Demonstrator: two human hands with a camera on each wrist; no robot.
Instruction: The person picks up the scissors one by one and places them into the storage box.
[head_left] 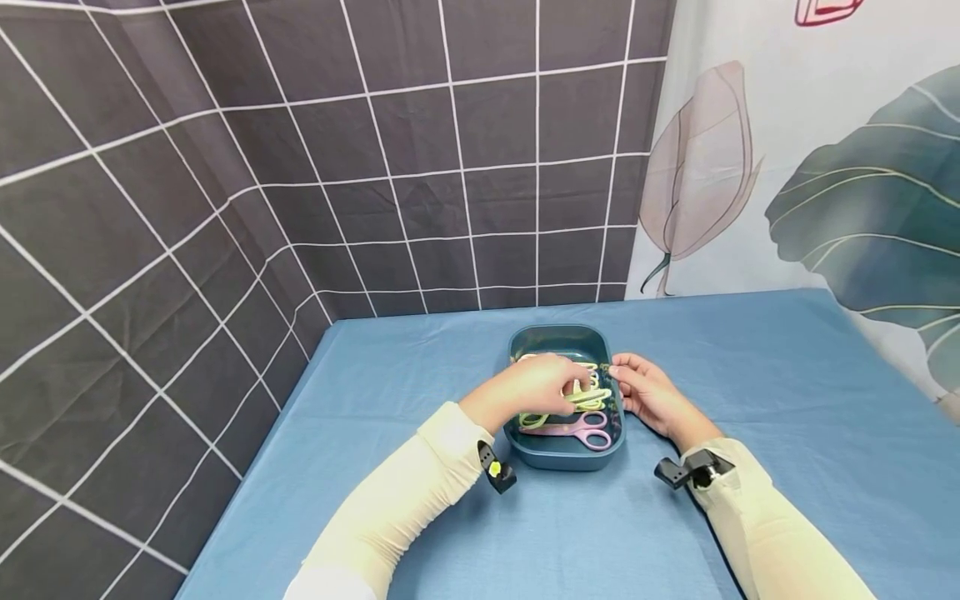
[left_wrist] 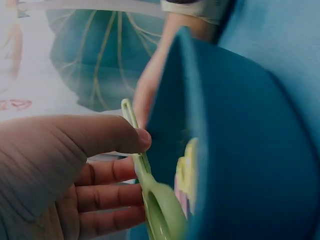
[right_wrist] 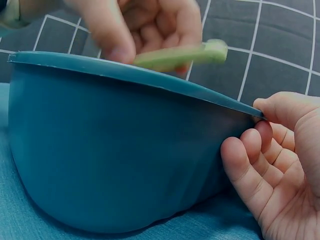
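Observation:
A dark teal plastic bin stands on the table. My left hand is over the bin and pinches light-green scissors between thumb and fingers. The tip of the scissors points right, just above the rim in the right wrist view. My right hand holds the bin's right rim, thumb on top and fingers curled beneath it. Pink scissors lie in the near part of the bin. Yellow items lie behind them, partly covered by my left hand; their kind is unclear.
A blue cloth covers the table around the bin. Behind and to the left hangs a dark grid-patterned curtain. A white curtain with leaf prints hangs at the back right.

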